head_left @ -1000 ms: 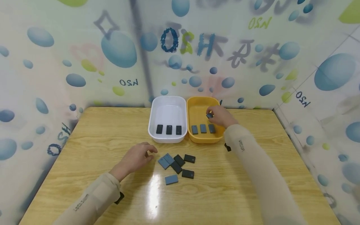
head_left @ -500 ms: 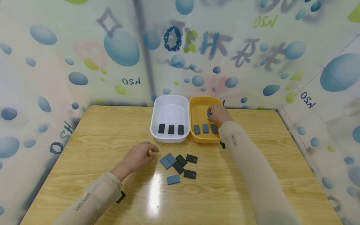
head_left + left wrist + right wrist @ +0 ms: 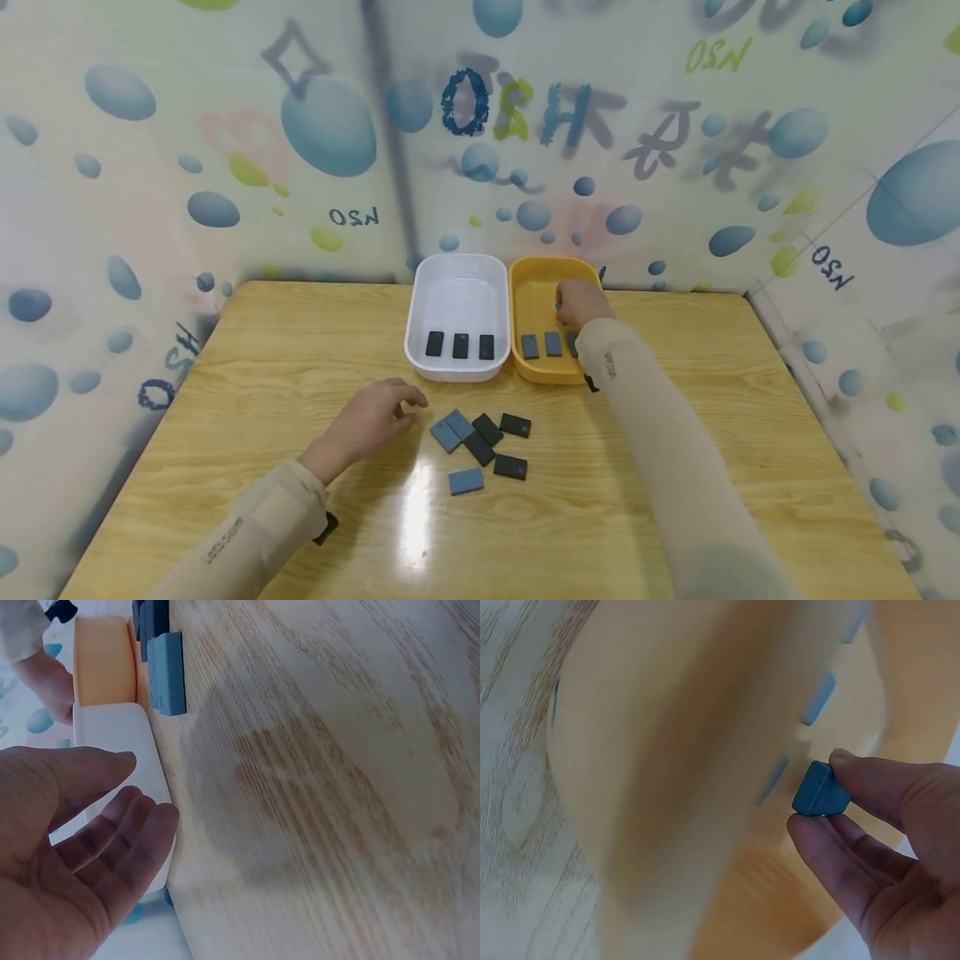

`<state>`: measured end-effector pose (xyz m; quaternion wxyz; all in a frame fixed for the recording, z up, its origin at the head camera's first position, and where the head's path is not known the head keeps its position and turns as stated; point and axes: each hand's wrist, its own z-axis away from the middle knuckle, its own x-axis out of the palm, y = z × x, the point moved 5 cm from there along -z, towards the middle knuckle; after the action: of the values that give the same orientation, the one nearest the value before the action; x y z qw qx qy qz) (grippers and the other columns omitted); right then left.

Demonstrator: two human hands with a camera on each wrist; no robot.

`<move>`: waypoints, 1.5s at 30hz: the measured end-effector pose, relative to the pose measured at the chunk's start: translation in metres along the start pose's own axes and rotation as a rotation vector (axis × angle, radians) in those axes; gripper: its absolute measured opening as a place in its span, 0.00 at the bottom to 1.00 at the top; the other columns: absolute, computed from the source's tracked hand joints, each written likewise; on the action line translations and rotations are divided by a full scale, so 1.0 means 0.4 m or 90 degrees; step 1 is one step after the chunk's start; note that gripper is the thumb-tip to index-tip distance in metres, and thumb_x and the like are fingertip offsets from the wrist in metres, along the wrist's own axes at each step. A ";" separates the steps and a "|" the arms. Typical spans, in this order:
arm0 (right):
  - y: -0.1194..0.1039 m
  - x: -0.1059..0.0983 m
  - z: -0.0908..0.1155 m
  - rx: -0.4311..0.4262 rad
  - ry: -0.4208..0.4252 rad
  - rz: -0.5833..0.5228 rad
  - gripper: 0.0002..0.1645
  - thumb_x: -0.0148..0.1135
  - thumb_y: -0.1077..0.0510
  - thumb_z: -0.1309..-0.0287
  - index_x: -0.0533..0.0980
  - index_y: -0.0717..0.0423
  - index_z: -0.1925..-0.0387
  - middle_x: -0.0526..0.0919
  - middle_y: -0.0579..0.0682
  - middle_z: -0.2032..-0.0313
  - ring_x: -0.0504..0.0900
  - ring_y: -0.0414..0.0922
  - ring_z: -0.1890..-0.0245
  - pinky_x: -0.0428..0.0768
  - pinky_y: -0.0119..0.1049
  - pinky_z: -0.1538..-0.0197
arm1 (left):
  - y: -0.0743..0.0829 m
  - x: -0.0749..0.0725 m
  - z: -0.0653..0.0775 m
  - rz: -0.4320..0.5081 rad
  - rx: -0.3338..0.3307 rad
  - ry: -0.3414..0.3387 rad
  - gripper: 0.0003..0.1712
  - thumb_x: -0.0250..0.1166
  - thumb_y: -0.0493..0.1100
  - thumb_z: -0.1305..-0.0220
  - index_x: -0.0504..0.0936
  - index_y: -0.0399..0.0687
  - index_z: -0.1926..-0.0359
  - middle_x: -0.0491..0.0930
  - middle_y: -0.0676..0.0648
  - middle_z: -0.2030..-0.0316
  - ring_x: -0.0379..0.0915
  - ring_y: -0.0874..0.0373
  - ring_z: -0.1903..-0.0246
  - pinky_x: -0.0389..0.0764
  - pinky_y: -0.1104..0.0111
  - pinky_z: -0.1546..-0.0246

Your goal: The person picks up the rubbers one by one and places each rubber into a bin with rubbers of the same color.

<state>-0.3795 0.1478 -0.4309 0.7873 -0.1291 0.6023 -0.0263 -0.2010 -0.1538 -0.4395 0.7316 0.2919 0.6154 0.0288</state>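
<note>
My right hand [image 3: 587,302] is over the yellow bin [image 3: 551,377]. Between thumb and fingertips it pinches a small blue tile [image 3: 820,791], mostly hidden by the hand in the head view. Along the bin's near side lie other blue tiles [image 3: 552,344], one partly covered by the right arm. Palm relaxed and fingers loosely bent, my left hand [image 3: 367,421] holds nothing. Just right of it on the table are loose blue tiles [image 3: 446,435] and black tiles [image 3: 478,447], some touching each other.
Against the yellow bin's left side stands a white bin [image 3: 459,287], with black tiles [image 3: 461,346] in a row at its near end. Both bins sit at the back of the wooden table [image 3: 315,342], close to the patterned wall [image 3: 247,200].
The right hand has shifted a little left and inward over the yellow bin, still pinching the blue tile. The left hand stays by the loose tiles, and the head view has turned slightly.
</note>
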 end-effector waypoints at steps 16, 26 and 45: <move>0.017 0.011 0.005 0.014 0.016 0.062 0.10 0.58 0.64 0.42 0.72 0.57 0.78 0.71 0.49 0.83 0.72 0.46 0.79 0.72 0.37 0.72 | 0.010 0.004 0.003 -0.003 0.007 0.009 0.10 0.69 0.37 0.42 0.85 0.50 0.58 0.84 0.50 0.58 0.79 0.61 0.68 0.79 0.70 0.68; 0.020 0.015 0.007 0.024 -0.009 0.036 0.13 0.61 0.61 0.41 0.72 0.56 0.79 0.67 0.47 0.85 0.68 0.43 0.83 0.69 0.36 0.75 | 0.012 0.000 0.003 0.001 0.004 0.002 0.11 0.68 0.36 0.42 0.85 0.49 0.57 0.84 0.50 0.58 0.79 0.60 0.68 0.80 0.69 0.68; -0.023 -0.034 0.022 -0.032 0.028 0.011 0.23 0.56 0.56 0.34 0.71 0.61 0.40 0.76 0.59 0.41 0.76 0.56 0.43 0.76 0.52 0.40 | 0.003 -0.006 0.001 0.002 -0.001 0.011 0.11 0.69 0.37 0.42 0.85 0.48 0.56 0.84 0.48 0.56 0.79 0.60 0.67 0.80 0.69 0.67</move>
<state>-0.3735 0.1430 -0.4139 0.7706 -0.1426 0.6212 -0.0072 -0.2009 -0.1541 -0.4367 0.7266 0.2921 0.6210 0.0327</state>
